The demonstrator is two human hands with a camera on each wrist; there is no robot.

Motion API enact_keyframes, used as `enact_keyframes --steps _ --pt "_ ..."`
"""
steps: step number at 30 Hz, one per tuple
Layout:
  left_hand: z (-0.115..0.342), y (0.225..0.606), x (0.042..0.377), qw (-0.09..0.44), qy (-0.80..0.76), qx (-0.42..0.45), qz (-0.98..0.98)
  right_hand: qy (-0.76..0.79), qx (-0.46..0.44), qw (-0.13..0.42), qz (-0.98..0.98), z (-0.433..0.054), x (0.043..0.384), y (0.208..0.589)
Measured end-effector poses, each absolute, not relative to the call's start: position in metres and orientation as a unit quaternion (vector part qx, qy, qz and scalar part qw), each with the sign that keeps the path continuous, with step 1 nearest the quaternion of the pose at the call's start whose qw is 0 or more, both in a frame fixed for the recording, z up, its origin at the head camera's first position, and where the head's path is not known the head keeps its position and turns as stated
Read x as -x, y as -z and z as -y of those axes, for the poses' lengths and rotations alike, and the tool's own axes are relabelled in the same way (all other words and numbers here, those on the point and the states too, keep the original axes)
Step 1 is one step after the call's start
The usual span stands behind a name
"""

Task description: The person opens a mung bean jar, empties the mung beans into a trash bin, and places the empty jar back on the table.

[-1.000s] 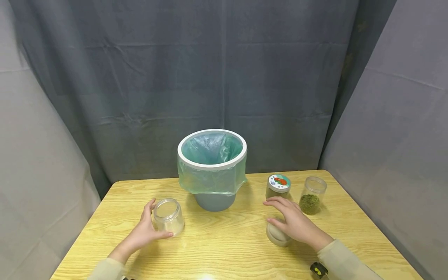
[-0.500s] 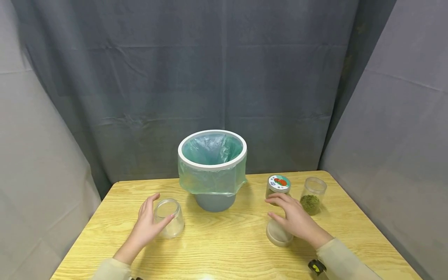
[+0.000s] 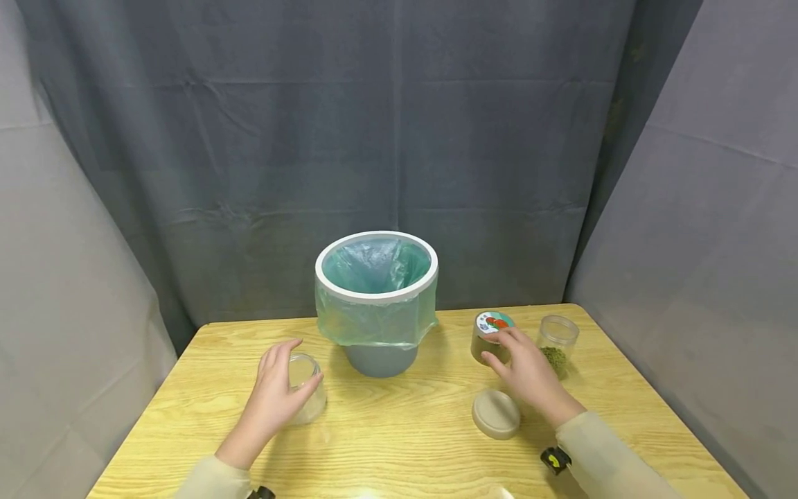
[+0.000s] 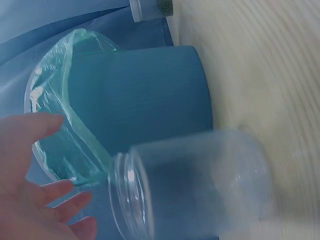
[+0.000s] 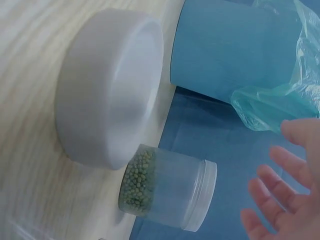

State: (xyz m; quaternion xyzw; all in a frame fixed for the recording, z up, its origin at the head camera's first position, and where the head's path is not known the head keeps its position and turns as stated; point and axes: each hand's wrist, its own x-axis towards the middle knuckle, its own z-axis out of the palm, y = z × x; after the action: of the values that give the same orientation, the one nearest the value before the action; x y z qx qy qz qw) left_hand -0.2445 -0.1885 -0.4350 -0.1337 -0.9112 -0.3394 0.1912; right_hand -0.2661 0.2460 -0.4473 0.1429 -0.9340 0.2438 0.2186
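Note:
In the head view my left hand (image 3: 274,391) hovers over the near left side of a clear open jar (image 3: 312,407), fingers spread. The left wrist view shows a gap between those fingers and the rim of the jar (image 4: 200,180), which looks empty. My right hand (image 3: 526,371) is held in the air by a lidded jar (image 3: 486,350) with a red-and-green picture on top, its fingertips overlapping the lid in view. It grips nothing. Below it lies a shallow, round, beige lid-like piece (image 3: 496,414). In the right wrist view a jar with small green beans (image 5: 139,182) stands beyond.
A grey bin (image 3: 382,360) with a white rim and a green plastic liner (image 3: 374,319) stands at the back middle of the wooden table (image 3: 399,443). A clear jar of green granules (image 3: 555,357) is at the back right. Dark curtain (image 3: 399,138) hangs behind.
My right hand has moved up and away from the beige round piece towards the lidded jar. My left hand has lifted and shifted slightly right, over the clear jar.

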Motion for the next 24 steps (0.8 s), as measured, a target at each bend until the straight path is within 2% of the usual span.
enact_keyframes --steps 10,24 --pt "0.166 0.447 0.245 0.196 0.322 0.15 0.914 -0.249 -0.095 0.228 0.937 -0.247 0.281 0.441" --pt "0.148 0.453 0.246 0.191 0.343 0.151 0.907 -0.24 -0.071 0.129 0.96 -0.246 0.301 0.447"
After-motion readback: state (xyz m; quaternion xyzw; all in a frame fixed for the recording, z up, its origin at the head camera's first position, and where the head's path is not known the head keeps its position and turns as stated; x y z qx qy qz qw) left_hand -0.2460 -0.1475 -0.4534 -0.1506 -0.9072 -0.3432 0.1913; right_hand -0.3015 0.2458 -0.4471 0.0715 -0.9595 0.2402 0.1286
